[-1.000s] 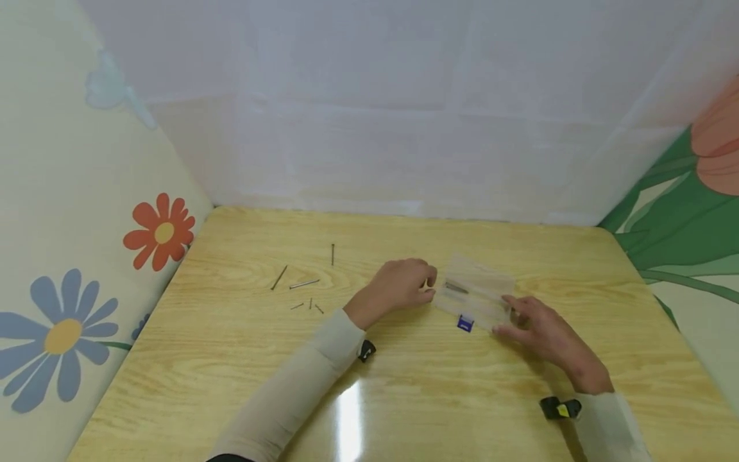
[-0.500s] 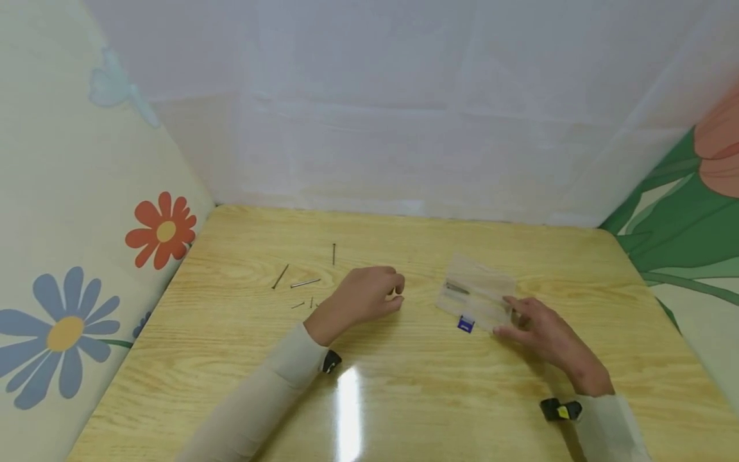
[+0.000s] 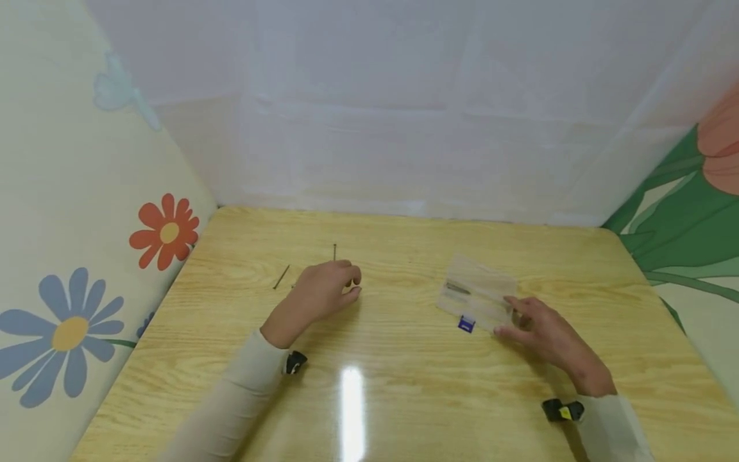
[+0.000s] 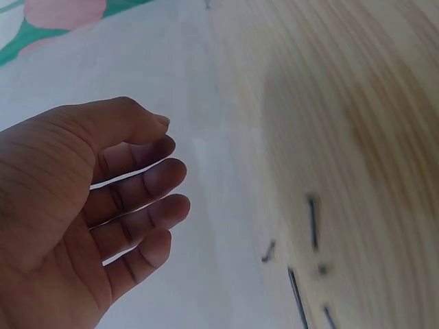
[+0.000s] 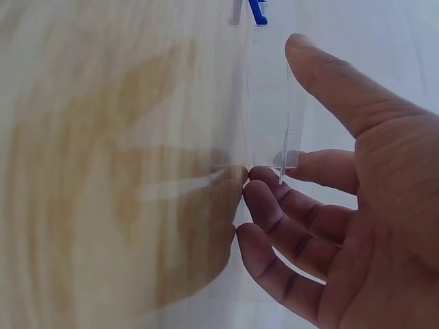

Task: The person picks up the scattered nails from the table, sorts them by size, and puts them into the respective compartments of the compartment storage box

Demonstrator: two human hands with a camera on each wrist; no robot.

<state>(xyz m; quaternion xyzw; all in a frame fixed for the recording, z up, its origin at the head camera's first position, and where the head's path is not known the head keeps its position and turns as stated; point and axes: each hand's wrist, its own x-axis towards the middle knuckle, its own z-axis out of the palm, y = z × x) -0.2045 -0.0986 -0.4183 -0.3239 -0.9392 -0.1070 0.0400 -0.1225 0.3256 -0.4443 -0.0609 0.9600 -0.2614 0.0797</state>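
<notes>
My left hand [image 3: 323, 292] hovers over the left-middle of the table, its fingers loosely bent and holding nothing. In the left wrist view several thin dark nails [image 4: 313, 223] lie on the wood beyond the fingers. Two of them show in the head view: one nail [image 3: 335, 251] behind the hand and another nail [image 3: 281, 276] to its left; the hand and forearm cover most others. My right hand [image 3: 545, 333] holds the right end of a clear plastic box [image 3: 482, 308] with thumb and index finger. Inside the box lie dark nails [image 3: 458, 288]. A blue clasp [image 3: 466, 324] sits at its front.
The wooden table [image 3: 427, 398] meets a white cloth backdrop [image 3: 369, 160] at its far edge. Flower-printed panels stand at the left and right. A bright light reflection crosses the front of the table.
My left hand has moved left, away from the clear box to above the loose nails, covering several of them. My right hand and the box have stayed in place.
</notes>
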